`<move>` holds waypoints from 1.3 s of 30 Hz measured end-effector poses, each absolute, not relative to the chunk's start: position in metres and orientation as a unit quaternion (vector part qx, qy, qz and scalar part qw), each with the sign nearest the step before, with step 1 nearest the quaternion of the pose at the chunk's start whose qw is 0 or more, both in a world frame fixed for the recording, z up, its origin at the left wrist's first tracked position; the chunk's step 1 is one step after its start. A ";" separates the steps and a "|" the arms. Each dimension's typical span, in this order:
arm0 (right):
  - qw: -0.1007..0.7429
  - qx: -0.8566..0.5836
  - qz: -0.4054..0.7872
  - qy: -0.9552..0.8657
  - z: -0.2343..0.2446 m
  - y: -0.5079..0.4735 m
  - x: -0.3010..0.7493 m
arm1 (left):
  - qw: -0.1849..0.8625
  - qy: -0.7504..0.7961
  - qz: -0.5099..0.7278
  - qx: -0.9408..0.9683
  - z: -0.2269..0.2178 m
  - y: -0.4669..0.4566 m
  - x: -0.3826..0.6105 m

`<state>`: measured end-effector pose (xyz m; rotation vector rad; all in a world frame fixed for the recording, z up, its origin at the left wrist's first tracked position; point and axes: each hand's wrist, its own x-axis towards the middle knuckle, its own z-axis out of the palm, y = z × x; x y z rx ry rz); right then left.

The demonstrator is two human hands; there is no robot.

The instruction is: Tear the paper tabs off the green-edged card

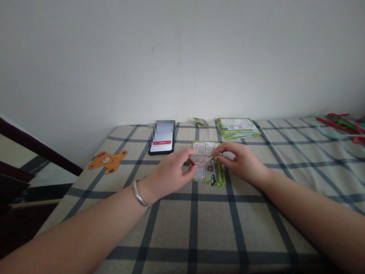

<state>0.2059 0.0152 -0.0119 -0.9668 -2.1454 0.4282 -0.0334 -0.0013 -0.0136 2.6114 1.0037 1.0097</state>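
Observation:
A green printed leaflet (212, 173) lies on the checked cloth in the middle. Its near-left part is lifted and bent over. My left hand (170, 174) pinches that folded part from the left, thumb and fingers closed on the paper. From the right, my right hand (242, 161) pinches the same fold with its fingertips. A silver bracelet (139, 194) circles my left wrist.
A stack of similar green leaflets (237, 128) rests near the wall, with a small folded paper piece (200, 122) to its left. A phone (162, 141) with a lit screen lies left of centre. Red and green strips (343, 123) lie far right. The cloth's left edge (85, 167) drops off.

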 end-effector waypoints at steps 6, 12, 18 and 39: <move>0.383 -0.370 0.202 -0.822 -0.012 0.015 0.204 | 0.153 0.340 0.368 0.852 -0.016 -0.002 -0.036; 0.357 -0.413 0.290 -0.786 -0.018 0.017 0.203 | 0.212 0.377 0.376 0.819 -0.017 0.000 -0.036; 0.349 -0.421 0.384 -0.744 -0.030 0.025 0.205 | 0.189 0.366 0.367 0.834 -0.020 0.004 -0.035; 0.269 -0.499 0.260 -0.782 -0.022 0.027 0.203 | -0.032 0.198 0.195 0.960 -0.018 0.004 -0.033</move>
